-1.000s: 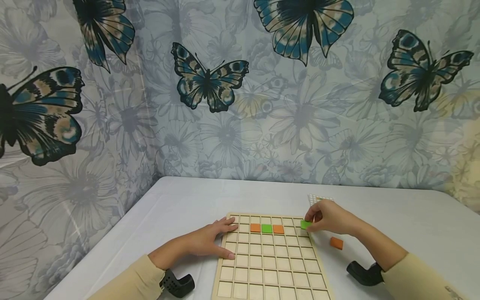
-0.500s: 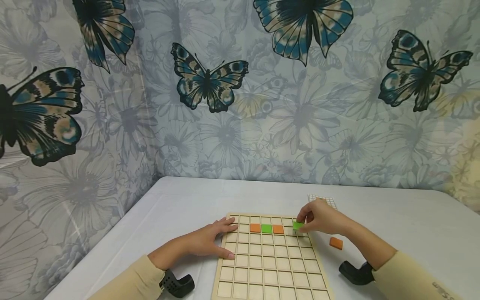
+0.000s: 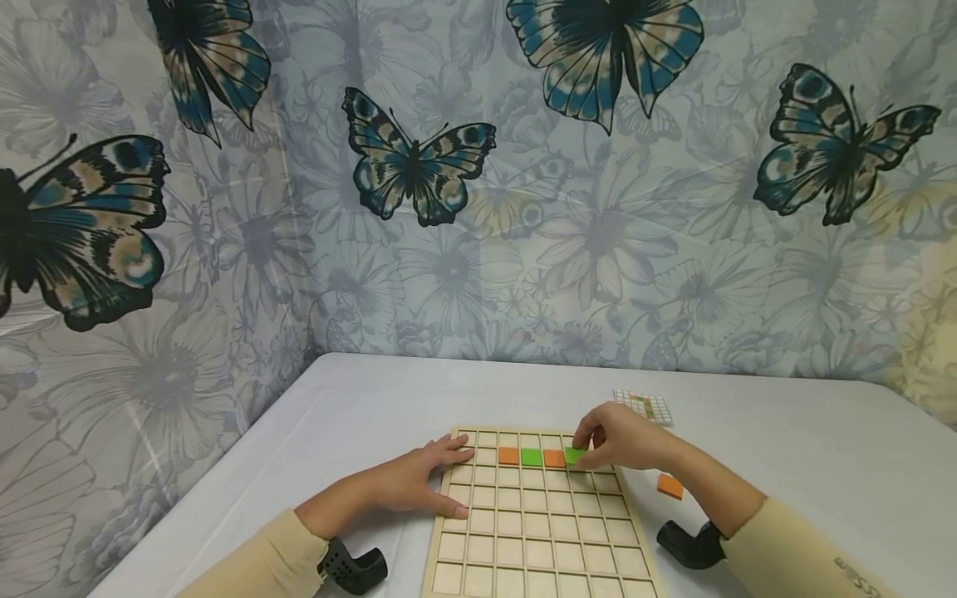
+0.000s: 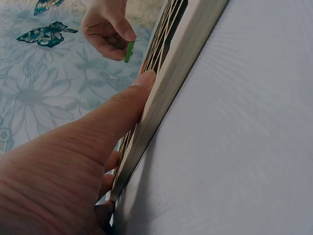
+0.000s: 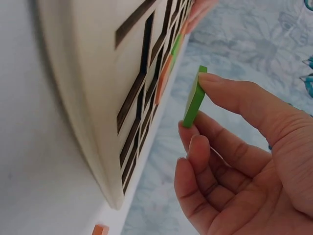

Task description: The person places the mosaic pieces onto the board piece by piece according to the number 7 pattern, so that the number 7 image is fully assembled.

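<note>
My right hand (image 3: 631, 436) pinches a green square tile (image 5: 194, 100) between thumb and fingertip. In the right wrist view the tile stands off the wooden grid board (image 5: 90, 98), tilted on edge. The head view puts it over the second row from the back, just right of a run of set tiles: an orange tile (image 3: 508, 455), a green tile (image 3: 532, 458) and another orange tile (image 3: 554, 458). My left hand (image 3: 411, 480) rests on the board's left edge with thumb and fingers spread. The left wrist view shows its thumb (image 4: 124, 103) along the rim.
One loose orange tile (image 3: 669, 487) lies on the white table (image 3: 785, 448) to the right of the board. Behind my right hand is a small card (image 3: 649, 407) printed with a coloured grid. Butterfly-patterned cloth (image 3: 463, 274) hangs behind the table.
My right hand has moved left with the green tile, from the board's right edge to beside the orange tile. More of the printed card shows now. My left hand stays put.
</note>
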Action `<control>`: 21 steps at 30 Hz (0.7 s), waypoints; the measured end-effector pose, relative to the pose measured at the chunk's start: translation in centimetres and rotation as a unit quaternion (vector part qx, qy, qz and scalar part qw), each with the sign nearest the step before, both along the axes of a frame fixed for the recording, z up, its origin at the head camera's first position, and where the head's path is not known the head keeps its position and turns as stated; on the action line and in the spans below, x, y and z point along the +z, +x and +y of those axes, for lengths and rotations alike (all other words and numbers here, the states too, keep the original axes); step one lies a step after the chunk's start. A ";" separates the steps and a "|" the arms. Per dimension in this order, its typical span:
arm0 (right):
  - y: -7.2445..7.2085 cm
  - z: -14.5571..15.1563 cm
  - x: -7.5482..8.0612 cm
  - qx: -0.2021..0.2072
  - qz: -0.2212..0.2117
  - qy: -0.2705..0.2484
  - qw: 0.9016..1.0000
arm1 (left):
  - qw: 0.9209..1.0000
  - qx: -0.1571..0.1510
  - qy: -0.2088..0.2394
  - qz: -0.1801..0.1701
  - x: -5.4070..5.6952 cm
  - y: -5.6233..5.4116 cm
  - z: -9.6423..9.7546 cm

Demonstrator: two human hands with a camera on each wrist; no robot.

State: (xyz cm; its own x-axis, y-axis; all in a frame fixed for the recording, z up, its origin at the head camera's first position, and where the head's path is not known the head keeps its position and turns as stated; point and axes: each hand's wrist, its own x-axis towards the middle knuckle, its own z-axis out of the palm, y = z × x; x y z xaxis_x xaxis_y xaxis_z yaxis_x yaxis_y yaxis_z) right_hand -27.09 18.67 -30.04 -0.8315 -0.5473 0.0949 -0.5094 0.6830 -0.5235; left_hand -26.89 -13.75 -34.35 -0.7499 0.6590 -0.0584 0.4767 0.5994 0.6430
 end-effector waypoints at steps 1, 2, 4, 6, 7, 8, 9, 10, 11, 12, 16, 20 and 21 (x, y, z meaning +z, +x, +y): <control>0.0 -0.1 0.0 0.001 -0.002 -0.001 1.000 | 1.000 0.000 0.000 0.000 0.0 0.0 0.0; 0.0 -0.2 0.0 0.002 -0.002 -0.002 1.000 | 1.000 0.000 -0.001 0.000 0.0 0.0 0.0; -0.1 -0.4 0.1 0.006 -0.007 -0.006 1.000 | 1.000 0.001 -0.001 0.001 0.0 0.0 0.0; -0.2 -0.6 0.1 0.009 -0.010 -0.007 1.000 | 1.000 0.001 0.000 0.001 0.0 0.0 0.0; -0.2 -0.7 0.1 0.011 -0.011 -0.008 1.000 | 1.000 0.001 0.000 0.001 0.0 0.0 0.0; -0.2 -0.8 0.1 0.013 -0.012 -0.008 1.000 | 1.000 0.001 0.000 0.001 -0.1 0.0 0.0; -0.2 -0.9 0.1 0.016 -0.014 -0.008 1.000 | 1.000 0.001 0.000 0.001 0.0 0.0 0.0; -0.2 -1.0 0.1 0.018 -0.015 -0.007 1.000 | 1.000 0.001 0.000 0.001 0.0 0.0 0.0; -0.3 -1.0 0.1 0.019 -0.016 -0.006 1.000 | 1.000 0.001 0.000 0.001 0.0 0.0 0.0; -0.2 -1.1 0.1 0.021 -0.017 -0.005 1.000 | 1.000 0.001 -0.001 0.001 -0.1 0.0 0.0; -0.2 -1.4 0.3 0.021 -0.021 -0.010 1.000 | 1.000 0.001 -0.002 0.002 -0.1 0.0 0.0; -0.2 -1.8 0.4 0.020 -0.026 -0.012 0.999 | 1.000 0.000 0.000 0.003 -0.1 -0.1 0.0; -0.2 -1.8 0.3 0.021 -0.028 -0.012 0.999 | 1.000 0.000 -0.001 0.004 -0.1 -0.1 0.0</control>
